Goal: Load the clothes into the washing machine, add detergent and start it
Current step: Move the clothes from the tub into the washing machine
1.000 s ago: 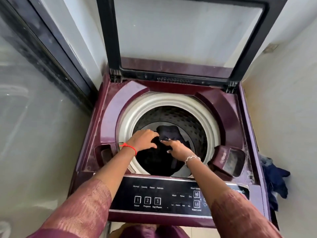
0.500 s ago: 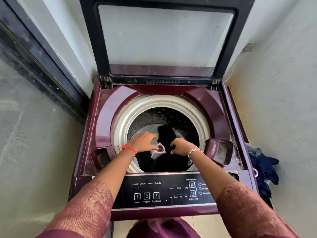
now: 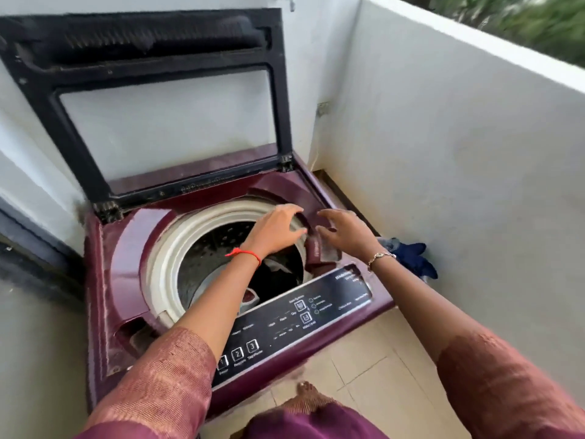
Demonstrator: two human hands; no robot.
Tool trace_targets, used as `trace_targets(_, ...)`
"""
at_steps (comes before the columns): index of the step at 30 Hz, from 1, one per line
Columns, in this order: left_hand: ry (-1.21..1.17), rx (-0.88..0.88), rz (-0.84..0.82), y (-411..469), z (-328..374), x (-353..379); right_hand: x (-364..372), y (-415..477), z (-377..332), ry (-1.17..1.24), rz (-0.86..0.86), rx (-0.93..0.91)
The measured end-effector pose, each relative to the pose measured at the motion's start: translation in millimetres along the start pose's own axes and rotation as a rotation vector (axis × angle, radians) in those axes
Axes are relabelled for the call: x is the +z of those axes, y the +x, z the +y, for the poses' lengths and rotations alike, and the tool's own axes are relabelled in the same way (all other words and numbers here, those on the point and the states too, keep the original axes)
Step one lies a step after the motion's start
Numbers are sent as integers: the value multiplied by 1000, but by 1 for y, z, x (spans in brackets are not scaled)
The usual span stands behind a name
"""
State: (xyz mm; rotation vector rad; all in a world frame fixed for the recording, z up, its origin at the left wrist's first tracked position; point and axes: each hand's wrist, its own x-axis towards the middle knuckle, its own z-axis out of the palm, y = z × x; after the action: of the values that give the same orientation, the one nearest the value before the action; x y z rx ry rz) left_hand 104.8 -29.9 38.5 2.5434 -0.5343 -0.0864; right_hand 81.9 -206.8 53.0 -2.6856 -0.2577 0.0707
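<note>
Hovering above washing machine [image 3: 126, 255]: left hand [image 3: 278, 231], right hand [image 3: 346, 232], palms down, loosely spread, each grip empty.

Soft, even daylight. I see motion blur smearing the foliage [image 3: 522, 23] beyond the washing machine [image 3: 104, 280]; its control panel [image 3: 285, 327] lettering reads soft; frame edges bow.

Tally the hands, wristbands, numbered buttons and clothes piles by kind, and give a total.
Hands: 2, left hand and right hand
Wristbands: 2, red thread and metal bracelet
Numbered buttons: 3, button 1, button 2, button 3
Clothes piles: 2, dark clothes in the drum, blue clothes on the floor
Total: 9
</note>
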Motion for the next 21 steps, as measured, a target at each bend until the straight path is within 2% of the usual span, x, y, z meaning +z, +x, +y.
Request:
trace_targets(5,82,163,-79,33,57,26,-28,-38,58,-30,142,116)
trace_targets(10,182,232,-248,72,115,70,-42,-54,133,-80,123,254)
trace_targets(15,196,197,-448,120,161,126,-47,-66,220,-97,27,360)
trace_targets(18,196,110,-672,146,179,163,-47,-77,271,-71,-59,435)
trace_targets(21,212,36,-773,166,188,197,-43,-87,320,-43,-139,485)
